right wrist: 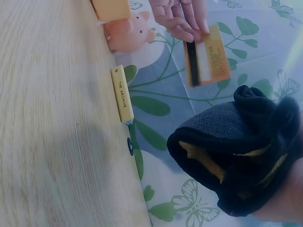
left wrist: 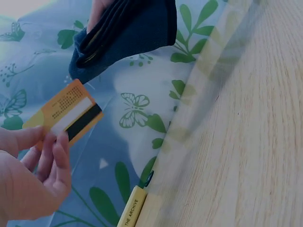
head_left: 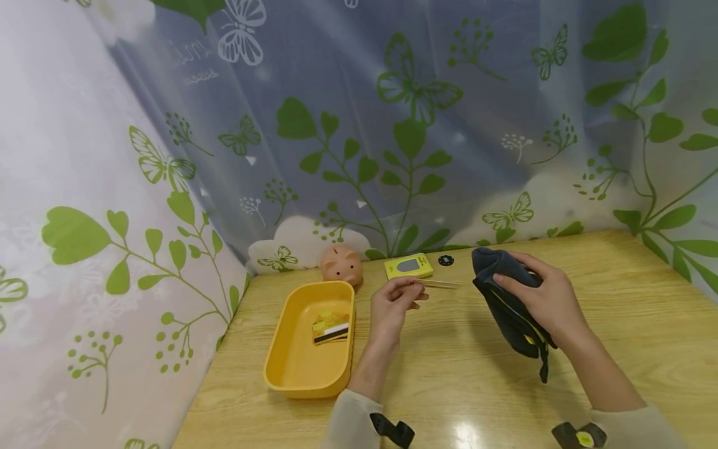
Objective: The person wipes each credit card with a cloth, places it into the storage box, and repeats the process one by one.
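My left hand (head_left: 391, 310) pinches an orange card (left wrist: 66, 104) between thumb and fingers, above the table. A black stripe and a white strip cross the card's face in both wrist views; from the head it appears nearly edge-on. To the right, my right hand (head_left: 552, 304) grips a dark blue cloth pouch (head_left: 507, 312) from above, with a short strap hanging at its lower end. Yellow shows inside the folds of the pouch (right wrist: 218, 120) in the right wrist view. Card and pouch are apart.
A yellow tray (head_left: 286, 380) stands left of my left hand, with several cards (head_left: 331, 328) inside. Behind it sits a pink piggy bank (head_left: 341, 265). Along the back of the wooden table (head_left: 449, 374) lie a yellow box (head_left: 409, 266) marked "THE ARCHIVE" and a small black disc (head_left: 445, 260).
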`<control>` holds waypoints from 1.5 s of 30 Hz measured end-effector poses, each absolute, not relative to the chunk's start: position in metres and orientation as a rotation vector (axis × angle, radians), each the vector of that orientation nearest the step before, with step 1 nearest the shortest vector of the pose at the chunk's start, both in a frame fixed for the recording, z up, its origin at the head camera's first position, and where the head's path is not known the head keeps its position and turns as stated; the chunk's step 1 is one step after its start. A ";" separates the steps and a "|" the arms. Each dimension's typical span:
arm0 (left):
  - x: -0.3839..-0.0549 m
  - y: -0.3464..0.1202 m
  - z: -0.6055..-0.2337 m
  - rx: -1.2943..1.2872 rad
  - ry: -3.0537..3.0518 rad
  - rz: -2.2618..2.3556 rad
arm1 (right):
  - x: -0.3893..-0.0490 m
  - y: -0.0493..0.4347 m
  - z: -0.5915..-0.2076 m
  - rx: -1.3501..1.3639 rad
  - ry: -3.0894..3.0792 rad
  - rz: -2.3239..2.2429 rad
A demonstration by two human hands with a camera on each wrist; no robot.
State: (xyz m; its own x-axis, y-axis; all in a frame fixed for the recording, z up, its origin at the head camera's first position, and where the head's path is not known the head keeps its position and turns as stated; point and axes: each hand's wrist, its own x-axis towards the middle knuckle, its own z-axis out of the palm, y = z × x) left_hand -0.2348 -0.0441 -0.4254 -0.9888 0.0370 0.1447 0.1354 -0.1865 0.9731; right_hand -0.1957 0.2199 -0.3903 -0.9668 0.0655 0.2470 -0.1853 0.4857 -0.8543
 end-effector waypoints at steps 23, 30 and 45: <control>-0.229 -0.039 -0.429 -0.270 -1.936 -2.541 | -0.185 0.183 -0.390 0.253 -2.464 1.545; -0.229 -0.038 -0.427 -0.354 -2.072 -2.421 | -0.183 0.169 -0.396 0.331 -2.478 1.512; -0.227 -0.034 -0.427 -0.406 -2.172 -2.318 | -0.186 0.162 -0.407 0.382 -2.506 1.456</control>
